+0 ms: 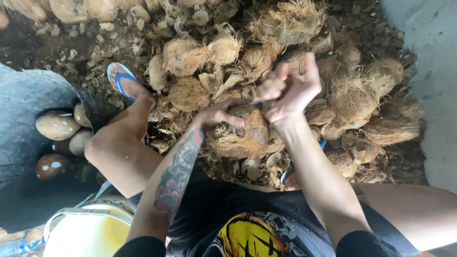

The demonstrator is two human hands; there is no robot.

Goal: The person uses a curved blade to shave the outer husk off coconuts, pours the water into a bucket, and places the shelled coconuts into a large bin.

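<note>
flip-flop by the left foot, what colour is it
Blue strap on a pale light-blue sole; the flip-flop shows best in the head view, upper left beside the pile of coconut husks.
</note>
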